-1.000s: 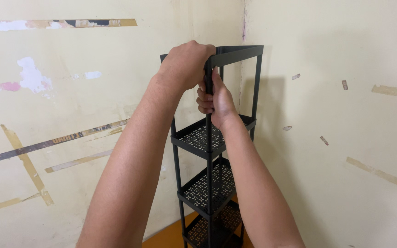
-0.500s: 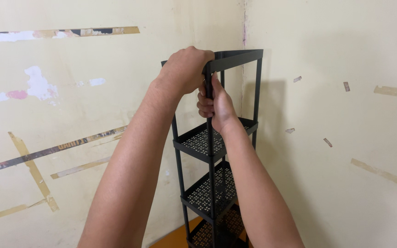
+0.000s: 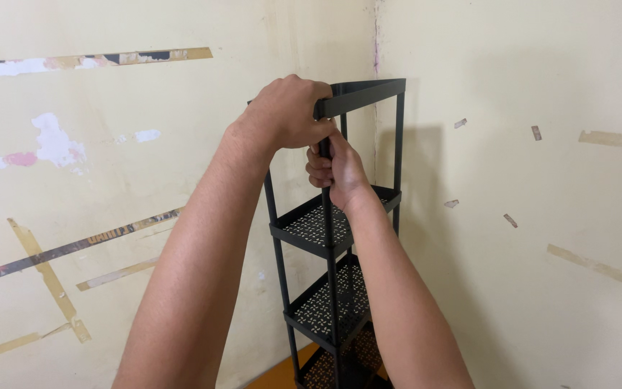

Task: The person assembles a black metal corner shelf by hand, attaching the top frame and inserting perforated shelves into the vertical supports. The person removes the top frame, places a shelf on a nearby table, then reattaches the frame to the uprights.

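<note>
From the head view, the left hand [image 3: 286, 112] is clamped over the near corner of the top tray [image 3: 365, 95] of a tall black shelf rack [image 3: 325, 274], knuckles up, fingers curled over the rim. Just beneath it, the right hand [image 3: 336, 169] is closed tight round the rack's front post [image 3: 330, 288], thumb pointing up toward the tray corner. The two hands nearly touch, one above the other.

The judgement here: this corner joint wants a straight downward push from the upper hand while the lower one keeps the post from twisting; pressing off-axis would likely cock the tray or rock the whole narrow rack. Keeping the fingers out from under the rim looks wise too.

Below the top tray, three perforated trays show, the lowest cut off by the frame edge. The rack stands in the corner of the room, close to both walls. The cream wall [image 3: 109, 180] left of the rack carries tape strips and patches of peeled paint; the wall right of it has a few tape scraps. At the rack's foot, a sliver of orange floor [image 3: 282, 374].
</note>
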